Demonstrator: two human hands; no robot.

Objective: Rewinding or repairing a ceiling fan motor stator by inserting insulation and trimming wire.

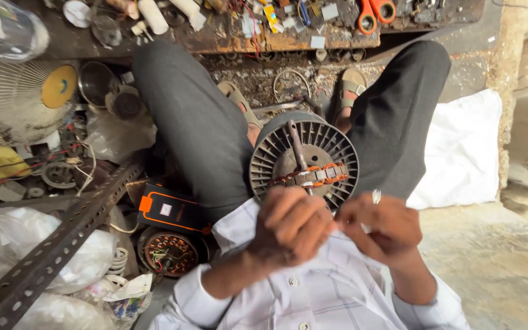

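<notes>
Head view shows a dusty concrete floor [496, 263] and one cluttered workbench [227, 36]. One fan motor [304, 156] rests between my knees. My left hand [288, 226] and right hand [380, 229] pinch one thin wire [337, 235].

We've got a cluttered worktop [227, 40] up top: orange-handled scissors [374, 13], white tubes [153, 15], small parts. Far side shows a white fan guard [7, 101] with a yellow hub [58, 86] and a metal bowl [95, 81]. We see a perforated steel angle bar [62, 241] running diagonally, an orange-and-black meter [169, 209], a wound copper stator [169, 252] below it, plastic bags [4, 244], and a white cloth [462, 150] opposite.
</notes>
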